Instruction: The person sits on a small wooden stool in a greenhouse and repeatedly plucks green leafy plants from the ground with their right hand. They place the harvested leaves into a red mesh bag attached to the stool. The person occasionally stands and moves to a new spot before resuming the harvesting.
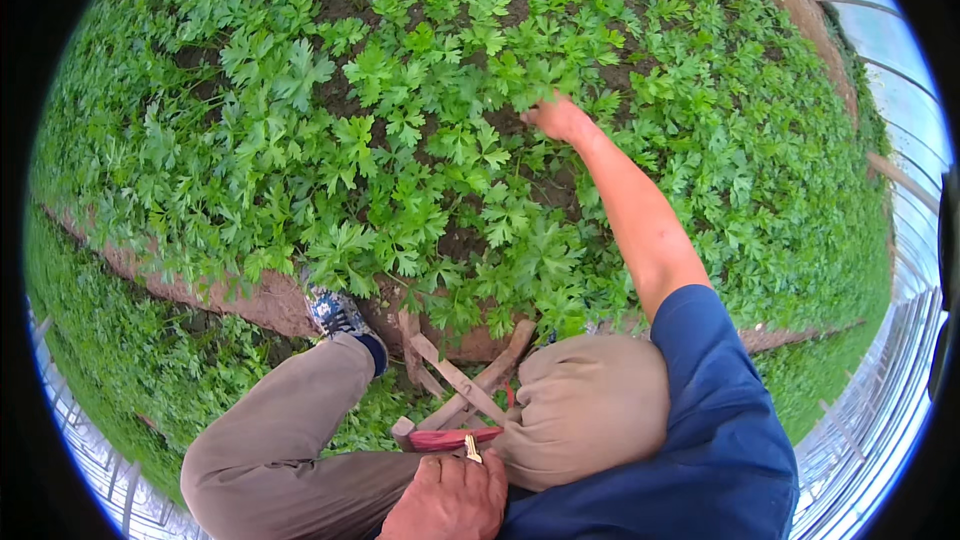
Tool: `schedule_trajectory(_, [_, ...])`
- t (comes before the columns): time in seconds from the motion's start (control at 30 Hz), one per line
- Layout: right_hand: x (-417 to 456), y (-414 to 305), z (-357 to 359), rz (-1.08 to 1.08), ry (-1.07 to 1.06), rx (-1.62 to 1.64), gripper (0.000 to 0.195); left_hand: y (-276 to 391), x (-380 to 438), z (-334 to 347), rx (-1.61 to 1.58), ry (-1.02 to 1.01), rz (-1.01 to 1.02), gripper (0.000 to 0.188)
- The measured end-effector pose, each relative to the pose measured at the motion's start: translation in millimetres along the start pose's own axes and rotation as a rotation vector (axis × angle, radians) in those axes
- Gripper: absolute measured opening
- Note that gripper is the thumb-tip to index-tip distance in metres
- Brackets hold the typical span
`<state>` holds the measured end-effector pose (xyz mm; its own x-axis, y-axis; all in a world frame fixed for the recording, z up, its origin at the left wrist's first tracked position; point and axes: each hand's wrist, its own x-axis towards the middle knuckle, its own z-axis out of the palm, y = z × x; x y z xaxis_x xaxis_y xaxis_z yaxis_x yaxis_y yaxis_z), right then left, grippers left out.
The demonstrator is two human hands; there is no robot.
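My right hand point(559, 118) reaches into a dense bed of celery-like leafy plants point(420, 217), beside a patch of bare soil. Leaves and blur hide some of its fingertips, so whether it grips a stem cannot be told. My left hand point(454, 495) rests on my lap with its fingers curled. A small brass-coloured piece, shaped like a key point(472, 448), sticks out from between those fingers.
I sit over a wooden folding stool point(465, 390) with red binding. My left shoe point(337, 313) stands by the bed's soil edge point(262, 304). More plants grow behind in another bed point(187, 382). Translucent sheeting on ribs point(900, 90) curves along the right.
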<state>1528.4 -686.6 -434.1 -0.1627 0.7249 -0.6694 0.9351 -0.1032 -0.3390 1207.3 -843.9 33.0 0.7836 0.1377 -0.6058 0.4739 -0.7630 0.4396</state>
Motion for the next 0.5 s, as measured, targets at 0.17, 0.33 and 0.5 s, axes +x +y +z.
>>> schedule_trajectory(0.17, [-19, -21, 12, -0.224, 0.112, 0.064, 0.037, 1, 2, 0, -0.003, 0.009, 0.044, 0.038])
schedule_trajectory(0.33, [-15, -62, 48, -0.196, -0.156, -0.275, 0.029, 2, 5, 0, 0.003, 0.002, 0.059, 0.04])
schedule_trajectory(0.5, [-15, -54, 62, -0.033, 0.14, 0.441, 0.027, -1, 4, -1, -0.03, 0.006, 0.054, 0.04])
